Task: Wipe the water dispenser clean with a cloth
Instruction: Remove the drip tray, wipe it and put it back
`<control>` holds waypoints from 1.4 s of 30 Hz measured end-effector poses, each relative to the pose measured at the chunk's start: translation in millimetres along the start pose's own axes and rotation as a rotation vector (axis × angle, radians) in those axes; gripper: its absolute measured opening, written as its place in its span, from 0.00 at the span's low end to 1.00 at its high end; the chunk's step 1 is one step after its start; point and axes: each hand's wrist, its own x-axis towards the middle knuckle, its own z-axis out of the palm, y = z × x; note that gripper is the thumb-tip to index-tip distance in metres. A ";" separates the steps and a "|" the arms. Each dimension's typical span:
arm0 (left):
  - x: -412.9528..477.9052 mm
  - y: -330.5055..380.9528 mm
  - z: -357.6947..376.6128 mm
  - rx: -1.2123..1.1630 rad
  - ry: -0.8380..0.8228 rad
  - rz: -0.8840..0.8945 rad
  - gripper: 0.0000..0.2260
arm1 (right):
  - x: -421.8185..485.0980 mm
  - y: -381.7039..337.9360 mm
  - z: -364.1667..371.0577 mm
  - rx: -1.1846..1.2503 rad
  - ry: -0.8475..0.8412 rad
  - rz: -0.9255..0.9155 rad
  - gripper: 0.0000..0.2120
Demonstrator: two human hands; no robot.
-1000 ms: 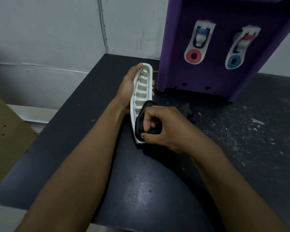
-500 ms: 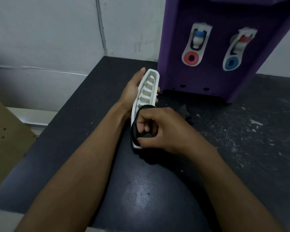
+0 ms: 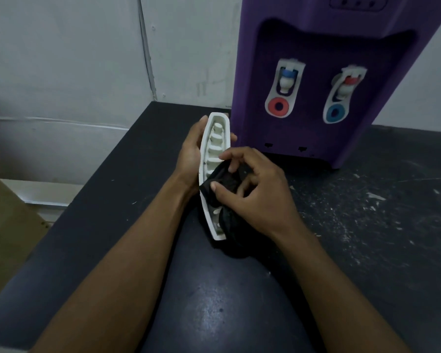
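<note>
A purple water dispenser (image 3: 316, 72) stands at the back of the dark table (image 3: 214, 301), with two white taps on its front. Its white drip tray (image 3: 215, 149) is off the machine and tilted on edge, ribbed inside facing right. My left hand (image 3: 191, 151) grips the tray from behind, fingers wrapped over its upper part. A black cloth (image 3: 222, 182) is bunched against the tray's lower half and hangs down to the table. My right hand (image 3: 252, 189) pinches the cloth and presses it into the tray.
White flecks and scuffs cover the table's right part (image 3: 354, 212). A pale wall (image 3: 87, 59) runs behind. A brown board (image 3: 5, 225) leans at the left, beyond the table's left edge.
The view has tilted up, showing more of the dispenser. My right hand has shifted the cloth a little higher on the tray and its fingers have loosened. The left hand keeps its hold.
</note>
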 end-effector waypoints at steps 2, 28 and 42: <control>-2.0 1.0 1.4 -0.023 -0.014 -0.006 0.24 | -0.1 -0.4 0.1 -0.136 0.003 -0.008 0.26; -2.5 -4.2 8.7 -0.005 0.148 0.022 0.22 | 8.0 16.1 -31.1 -0.017 -0.239 -0.003 0.23; -14.4 -13.4 24.5 0.205 0.007 -0.097 0.18 | 35.5 10.1 -10.9 -0.170 0.425 -0.182 0.12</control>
